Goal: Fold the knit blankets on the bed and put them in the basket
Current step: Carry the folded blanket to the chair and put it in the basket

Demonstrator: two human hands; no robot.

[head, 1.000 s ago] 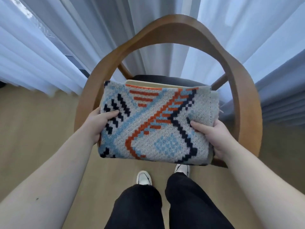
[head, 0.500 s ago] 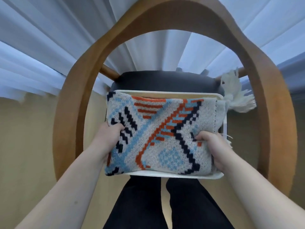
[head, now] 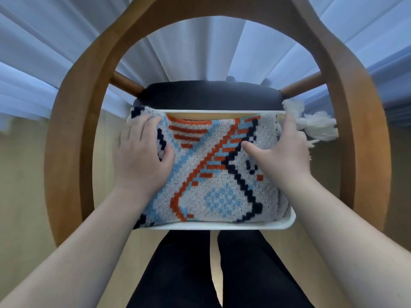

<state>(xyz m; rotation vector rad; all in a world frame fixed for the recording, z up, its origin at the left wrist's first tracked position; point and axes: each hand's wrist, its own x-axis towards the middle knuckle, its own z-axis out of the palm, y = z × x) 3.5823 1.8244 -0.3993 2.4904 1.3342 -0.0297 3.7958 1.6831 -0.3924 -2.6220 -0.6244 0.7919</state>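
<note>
The left hand (head: 142,156) lies flat, fingers straight, pressing the left part of the folded blanket (head: 213,174), which sits in the white basket (head: 287,223) on the chair (head: 73,134). The right hand (head: 287,152) presses its right side, fingers spread, near a white tassel (head: 315,125).

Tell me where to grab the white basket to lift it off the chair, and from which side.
Judging by its shape, grip the basket by its two short end rims, one hand from each side. The blanket fills the top and both hands, left and right, press on it, so the outer lip is the only free edge. The white tassels overhang the right end.
</note>
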